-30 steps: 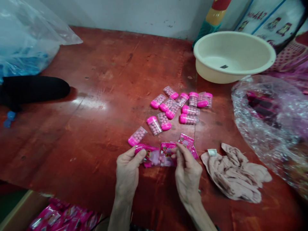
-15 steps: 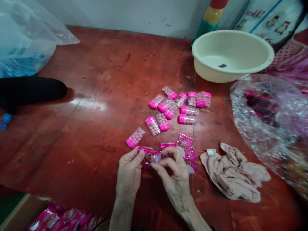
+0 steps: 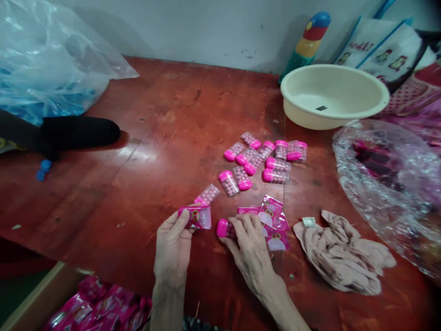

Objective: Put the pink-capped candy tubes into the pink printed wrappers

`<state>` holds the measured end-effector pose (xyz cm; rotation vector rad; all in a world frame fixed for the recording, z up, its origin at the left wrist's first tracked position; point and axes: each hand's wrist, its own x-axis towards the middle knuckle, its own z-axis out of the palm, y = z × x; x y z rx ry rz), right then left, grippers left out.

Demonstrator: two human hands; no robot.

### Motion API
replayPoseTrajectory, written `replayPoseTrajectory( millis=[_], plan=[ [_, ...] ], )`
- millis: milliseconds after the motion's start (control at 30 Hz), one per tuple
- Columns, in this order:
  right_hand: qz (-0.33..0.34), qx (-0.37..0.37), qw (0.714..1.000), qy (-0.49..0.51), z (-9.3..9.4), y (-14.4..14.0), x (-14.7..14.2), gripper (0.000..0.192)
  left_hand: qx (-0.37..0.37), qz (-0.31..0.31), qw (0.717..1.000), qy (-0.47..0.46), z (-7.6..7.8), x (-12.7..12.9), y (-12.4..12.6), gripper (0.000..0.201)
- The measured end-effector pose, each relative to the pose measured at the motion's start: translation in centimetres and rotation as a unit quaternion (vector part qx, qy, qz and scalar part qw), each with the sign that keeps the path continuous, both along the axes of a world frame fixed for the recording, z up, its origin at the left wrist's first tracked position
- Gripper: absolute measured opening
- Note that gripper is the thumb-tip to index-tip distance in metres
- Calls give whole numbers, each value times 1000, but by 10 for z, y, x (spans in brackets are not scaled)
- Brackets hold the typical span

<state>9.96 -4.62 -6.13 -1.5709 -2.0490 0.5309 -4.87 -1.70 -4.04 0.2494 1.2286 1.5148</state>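
Between the thumb and fingers of my left hand (image 3: 174, 241) is a small pink printed sachet (image 3: 200, 217) with a clear window. My right hand (image 3: 250, 243) grips a small clear candy container (image 3: 224, 228) by its body, its pink cap pointing left toward the sachet. Just beyond the sachet lies another candy container (image 3: 208, 195), partly covered by it. Flat pink sachets (image 3: 272, 212) overlap beside my right fingers. Farther back, several capped containers of pink candy balls (image 3: 253, 163) lie loosely grouped on the red-brown table (image 3: 165, 138).
A crumpled beige cloth (image 3: 344, 257) lies to the right, near a clear plastic bag (image 3: 372, 179). A cream basin (image 3: 334, 119) stands at the back right. At left are a black padded object (image 3: 82, 131) and a big plastic bag (image 3: 62, 59). Below the edge, a box holds pink packets (image 3: 99, 303).
My right hand has left the sachet and now grips a candy container. My left hand still holds the sachet, now a little farther left. The camera view has shifted.
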Motion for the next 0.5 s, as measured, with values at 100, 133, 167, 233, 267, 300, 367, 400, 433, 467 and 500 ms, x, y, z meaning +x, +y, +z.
replayPoseTrajectory(
  millis=[100,133,167,233,267,300,367,400,433,467,500],
  plan=[
    [-1,-3,1000,-2,1,-4,-2,20,9,-3,1000,-25,2,-1,-5,13],
    [-5,-8,1000,14,1,-6,-3,16,13,-4,1000,-27,2,-1,-8,12],
    [-17,-20,999,43,2,-7,-3,11,16,-5,1000,-26,3,0,-10,12],
    [-64,-70,986,141,4,-9,-4,7,24,-8,1000,-12,5,2,-15,12],
    [-93,-101,970,202,5,-9,-4,10,29,-10,1000,-2,5,3,-17,12],
    [-118,-130,948,264,7,-9,-4,16,33,-16,999,9,6,5,-18,14],
    [-139,-176,903,366,9,-8,-4,25,42,-29,998,25,7,10,-21,16],
    [-141,-189,885,401,10,-8,-4,27,47,-35,998,29,8,12,-22,15],
    [-142,-198,871,426,11,-7,-4,28,49,-41,997,31,9,14,-22,14],
    [-142,-205,861,443,11,-7,-4,29,50,-47,997,30,9,16,-22,14],
    [-142,-210,854,454,10,-7,-5,29,50,-55,997,29,9,18,-23,13]
  ],
)
